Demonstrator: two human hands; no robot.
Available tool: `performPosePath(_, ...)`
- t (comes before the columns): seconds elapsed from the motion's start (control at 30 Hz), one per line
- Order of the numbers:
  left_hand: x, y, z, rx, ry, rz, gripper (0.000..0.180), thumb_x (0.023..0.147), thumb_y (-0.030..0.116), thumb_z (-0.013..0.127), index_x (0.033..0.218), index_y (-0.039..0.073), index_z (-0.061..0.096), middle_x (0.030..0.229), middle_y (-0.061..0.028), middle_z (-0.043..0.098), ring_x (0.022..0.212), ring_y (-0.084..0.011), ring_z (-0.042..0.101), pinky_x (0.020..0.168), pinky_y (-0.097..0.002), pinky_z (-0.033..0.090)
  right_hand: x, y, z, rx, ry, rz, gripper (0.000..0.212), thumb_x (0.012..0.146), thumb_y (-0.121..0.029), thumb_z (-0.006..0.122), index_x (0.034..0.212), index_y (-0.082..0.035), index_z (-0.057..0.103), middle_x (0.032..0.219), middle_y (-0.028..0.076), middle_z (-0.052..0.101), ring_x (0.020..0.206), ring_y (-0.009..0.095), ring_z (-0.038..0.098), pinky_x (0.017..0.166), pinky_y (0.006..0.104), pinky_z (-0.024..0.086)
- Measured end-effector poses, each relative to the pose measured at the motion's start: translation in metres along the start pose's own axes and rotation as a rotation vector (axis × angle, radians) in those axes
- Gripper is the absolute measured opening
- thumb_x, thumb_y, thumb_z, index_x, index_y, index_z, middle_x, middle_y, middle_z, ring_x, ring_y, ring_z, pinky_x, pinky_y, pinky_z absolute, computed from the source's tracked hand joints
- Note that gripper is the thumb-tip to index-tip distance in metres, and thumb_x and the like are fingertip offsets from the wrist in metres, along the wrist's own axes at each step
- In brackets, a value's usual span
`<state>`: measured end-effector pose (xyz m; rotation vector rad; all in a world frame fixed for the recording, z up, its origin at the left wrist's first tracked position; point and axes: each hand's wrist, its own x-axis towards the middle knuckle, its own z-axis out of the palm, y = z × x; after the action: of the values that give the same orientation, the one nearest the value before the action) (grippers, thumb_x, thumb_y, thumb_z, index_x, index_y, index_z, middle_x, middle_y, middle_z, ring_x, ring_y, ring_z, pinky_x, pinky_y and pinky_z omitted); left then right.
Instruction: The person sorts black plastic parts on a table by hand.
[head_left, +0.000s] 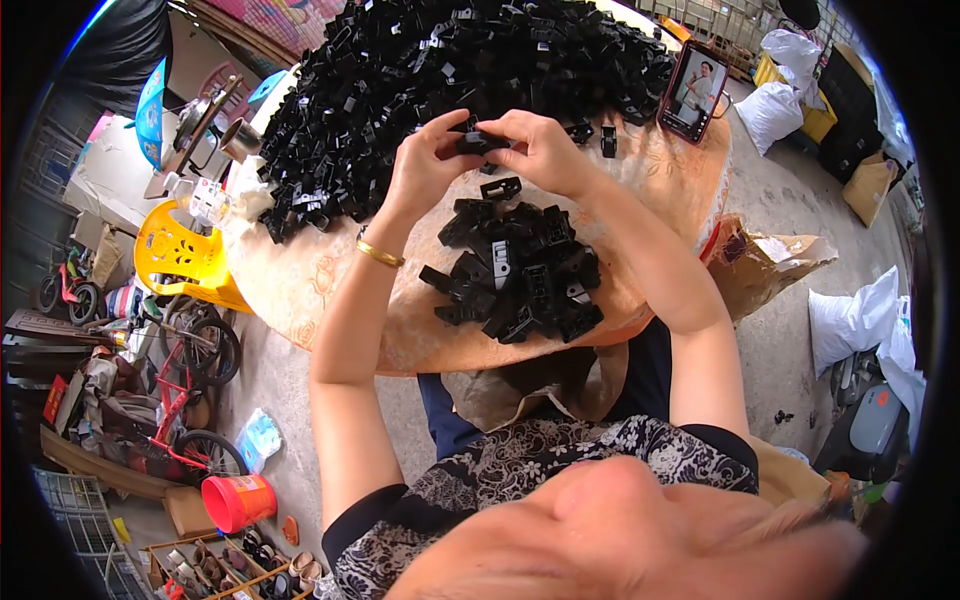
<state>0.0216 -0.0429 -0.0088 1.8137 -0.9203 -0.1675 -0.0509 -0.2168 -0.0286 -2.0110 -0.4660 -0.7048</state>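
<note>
Both hands meet over the round table covered in a tan patterned cloth (330, 290). Left hand (425, 165) and right hand (545, 150) are each closed on one small black moulded plastic part (482, 141), pinched between the fingertips of both, thumbs underneath. The part is held raised above the cloth, between the two hands, apparently so that both sets of fingers can work on it at once.

Taking the held part as reference: the large heap of black plastic parts (450, 60) lies just beyond it, spread across the far half of the table. A smaller pile of like black parts (520, 275) lies nearer the person, directly below the hands; the separation suggests sorted stock, though that is a judgement only. A single loose black piece (500, 187) rests between the held part and the smaller pile.

A gold bangle (378, 254) sits on the left wrist. A phone with a red case (693, 90) stands propped to the right of the held part, at the table's far edge, its screen facing the person.
</note>
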Motion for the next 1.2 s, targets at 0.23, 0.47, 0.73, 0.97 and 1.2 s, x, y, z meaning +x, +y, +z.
performPosePath(0.23, -0.003, -0.002, 0.009, -0.56, 0.068, -0.218, 0.056, 0.075, -0.001, 0.067, 0.124, -0.009, 0.041, 0.109, -0.0173, 0.058, 0.096, -0.0173, 0.058, 0.082, -0.0262, 0.049, -0.004, -0.007, 0.008, -0.365, 0.039, -0.192, 0.038, 0.074, -0.009, 0.067, 0.111, -0.005, 0.059, 0.1, 0.009, 0.061, 0.096, 0.022, 0.057, 0.078, 0.0296, 0.047)
performPosePath(0.47, -0.004, 0.011, 0.007, -0.549, 0.039, 0.025, 0.048, 0.075, -0.004, 0.065, 0.119, -0.005, 0.048, 0.106, -0.0151, 0.061, 0.094, -0.016, 0.059, 0.082, -0.0251, 0.049, 0.003, 0.0, -0.011, 0.482, -0.2, 0.359, 0.032, 0.081, -0.017, 0.065, 0.106, 0.003, 0.06, 0.093, 0.004, 0.064, 0.084, 0.008, 0.056, 0.077, 0.0237, 0.046)
performPosePath(0.73, -0.007, 0.026, -0.004, -0.536, -0.147, 0.023, 0.044, 0.075, -0.005, 0.064, 0.117, -0.002, 0.051, 0.1, -0.011, 0.061, 0.09, -0.0136, 0.058, 0.082, -0.0255, 0.049, 0.009, 0.01, -0.019, 0.472, -0.069, 0.359, 0.032, 0.089, -0.03, 0.055, 0.101, -0.001, 0.063, 0.087, 0.006, 0.065, 0.077, 0.012, 0.061, 0.072, 0.0251, 0.049)
performPosePath(0.97, -0.004, 0.015, 0.003, -0.308, -0.41, -0.053, 0.031, 0.086, 0.025, 0.06, 0.104, -0.001, 0.061, 0.085, -0.0063, 0.064, 0.079, -0.0125, 0.06, 0.072, -0.0246, 0.049, -0.003, 0.042, -0.011, -0.547, -0.09, 0.003, 0.03, 0.079, -0.028, 0.061, 0.106, -0.015, 0.063, 0.1, 0.008, 0.061, 0.088, 0.026, 0.059, 0.078, 0.0338, 0.048)
performPosePath(1.2, 0.034, -0.03, 0.015, 0.572, 0.187, 0.078, 0.04, 0.076, 0.025, 0.069, 0.107, 0.002, 0.059, 0.08, -0.0118, 0.064, 0.071, -0.0207, 0.061, 0.066, -0.0302, 0.049, -0.005, 0.043, 0.0, -0.647, -0.141, 0.177, 0.027, 0.073, -0.015, 0.059, 0.099, -0.01, 0.06, 0.09, 0.011, 0.062, 0.087, 0.029, 0.059, 0.076, 0.0381, 0.048)
